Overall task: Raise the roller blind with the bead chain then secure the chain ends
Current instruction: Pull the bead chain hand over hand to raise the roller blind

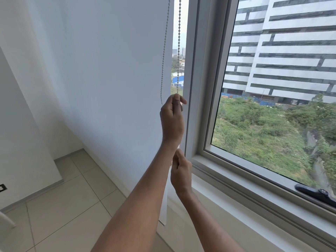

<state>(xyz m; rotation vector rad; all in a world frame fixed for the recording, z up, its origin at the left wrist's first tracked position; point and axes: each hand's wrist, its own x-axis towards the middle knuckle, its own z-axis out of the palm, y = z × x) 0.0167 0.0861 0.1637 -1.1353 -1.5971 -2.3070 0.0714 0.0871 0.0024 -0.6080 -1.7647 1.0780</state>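
The white roller blind (109,70) hangs down over the left pane, its bottom edge near my left forearm. The bead chain (179,51) drops in two strands along the blind's right edge. My left hand (172,117) is raised and grips the right strand at its top knuckles. The left strand ends behind that hand. My right hand (181,171) sits just below my left wrist, fingers curled in a pinch along the same line. The chain between and below the hands is hidden.
A grey window frame (192,88) stands right of the chain, with a wide sill (236,197) below it. A black window handle (316,194) lies on the lower frame at the right. Beige floor tiles (63,206) and a wall socket (2,187) are at the left.
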